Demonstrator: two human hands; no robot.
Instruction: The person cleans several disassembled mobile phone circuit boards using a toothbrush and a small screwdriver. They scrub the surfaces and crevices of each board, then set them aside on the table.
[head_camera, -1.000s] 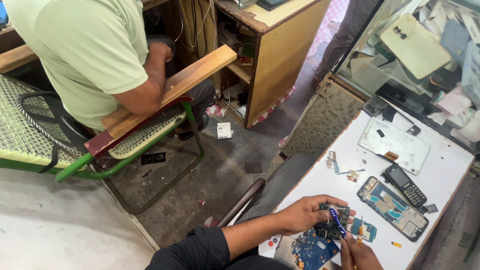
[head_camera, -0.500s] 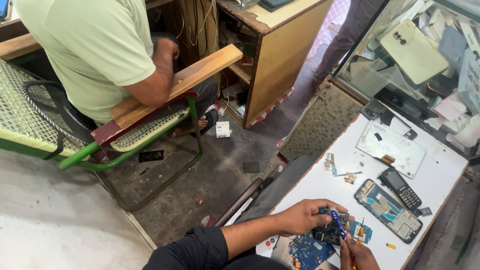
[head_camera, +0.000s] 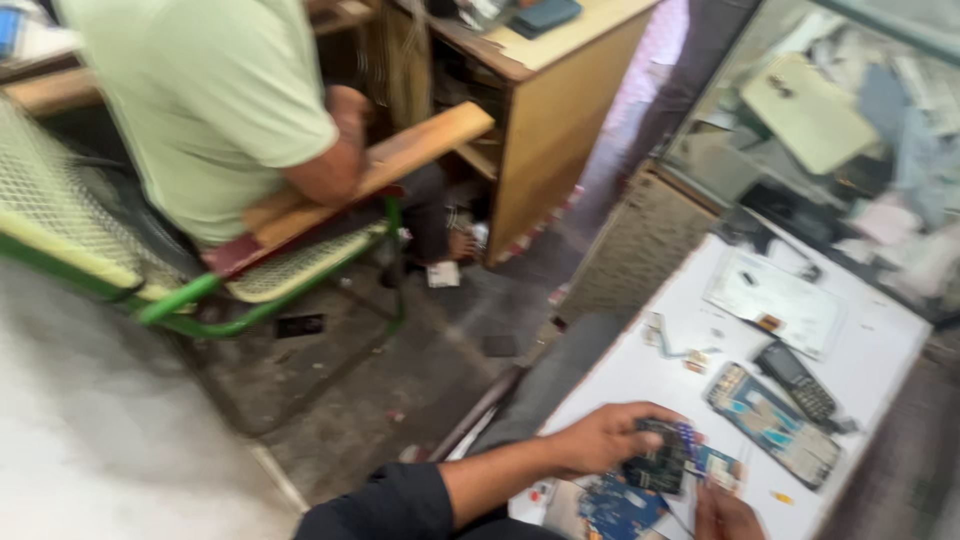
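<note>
— How far had you got at the bench's (head_camera: 640, 375) near edge?
— Your left hand (head_camera: 600, 440) had its grip closed on a dark circuit board (head_camera: 657, 465); your right hand (head_camera: 725, 515) touched it, grip unclear. Boards lay bare, nothing refitted.
— And farther back?
— An opened phone (head_camera: 772, 424), a keypad handset (head_camera: 797, 380) and a white panel (head_camera: 775, 300) waited, untouched.

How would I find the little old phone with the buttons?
Look at the white worktable on the right, in front of the glass case. Near its middle, beyond the left hand, lies an opened phone body, and touching its upper side sits the small dark keypad phone. It alone shows rows of buttons.
</note>
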